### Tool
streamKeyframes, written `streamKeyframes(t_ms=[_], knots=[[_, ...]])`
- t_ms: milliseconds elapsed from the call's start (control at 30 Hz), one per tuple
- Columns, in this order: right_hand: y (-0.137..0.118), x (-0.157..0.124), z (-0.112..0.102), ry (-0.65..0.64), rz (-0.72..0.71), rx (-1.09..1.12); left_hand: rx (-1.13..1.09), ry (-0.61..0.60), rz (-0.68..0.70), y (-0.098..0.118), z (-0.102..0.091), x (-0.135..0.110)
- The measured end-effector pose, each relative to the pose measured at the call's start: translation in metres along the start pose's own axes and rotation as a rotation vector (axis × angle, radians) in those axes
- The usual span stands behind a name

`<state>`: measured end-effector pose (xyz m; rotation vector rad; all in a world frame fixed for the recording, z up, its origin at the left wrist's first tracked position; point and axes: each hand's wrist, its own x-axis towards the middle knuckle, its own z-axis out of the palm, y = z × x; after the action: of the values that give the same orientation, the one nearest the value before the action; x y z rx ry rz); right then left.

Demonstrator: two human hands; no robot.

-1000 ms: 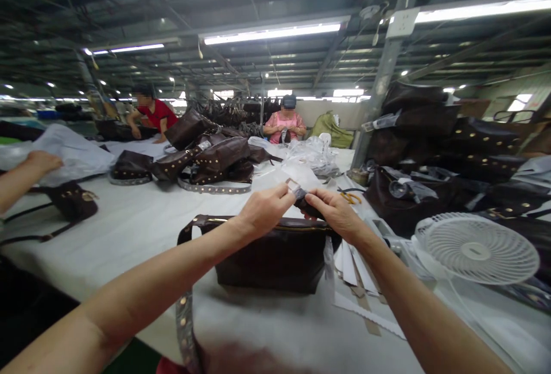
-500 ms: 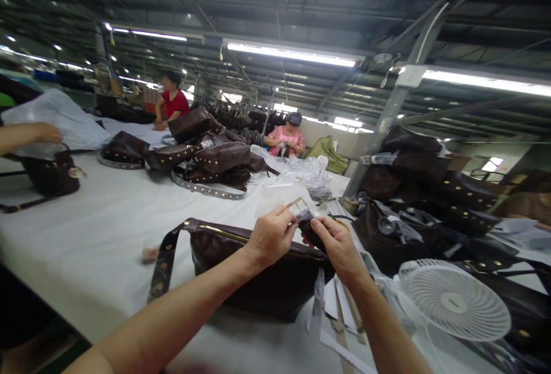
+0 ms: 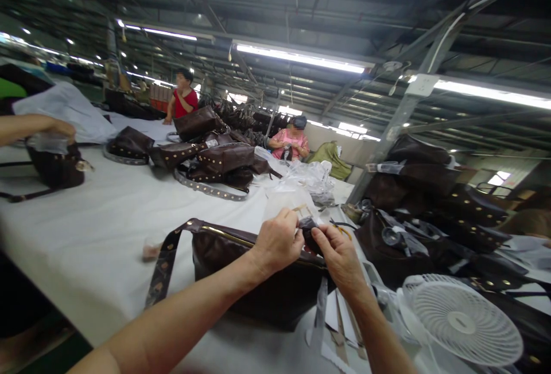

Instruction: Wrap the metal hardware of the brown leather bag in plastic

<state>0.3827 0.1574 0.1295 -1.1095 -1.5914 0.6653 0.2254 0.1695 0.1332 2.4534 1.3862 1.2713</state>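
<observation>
Bag (image 3: 284, 291): smooth, leather-like, soft sheen; zipper (image 3: 228, 236) shiny metal. Strap (image 3: 161, 268) at bag's 9 o'clock: leather-like. Heaped wrap (image 3: 314, 176), 1 o'clock: clear plastic, crinkled, glossy. Fan (image 3: 465, 319), 3 o'clock: smooth plastic. Desk (image 3: 107, 236): matt surface, lightly creased.

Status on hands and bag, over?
Left hand, right hand both holding small dark piece. Brown bag below, on white table. White fan beside right forearm, clear of hands.

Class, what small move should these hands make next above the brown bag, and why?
Perhaps steady the dark piece with the right hand and ease its edge with the left hand: the right pinches it, the left is closed at its edge.
</observation>
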Motion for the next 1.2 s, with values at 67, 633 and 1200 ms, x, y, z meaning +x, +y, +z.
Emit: streamKeyframes(t_ms=[67, 633, 1200], knots=[[0.0, -0.001, 0.002, -0.011, -0.029, -0.076, 0.021, -0.009, -0.004, 0.0, 0.002, 0.001], [0.009, 0.001, 0.004, 0.021, 0.018, -0.057, -0.249, -0.088, -0.003, -0.014, 0.0, 0.018], [0.005, 0.001, -0.006, 0.014, 0.095, 0.129, -0.337, -0.081, 0.343, -0.029, -0.036, 0.016]])
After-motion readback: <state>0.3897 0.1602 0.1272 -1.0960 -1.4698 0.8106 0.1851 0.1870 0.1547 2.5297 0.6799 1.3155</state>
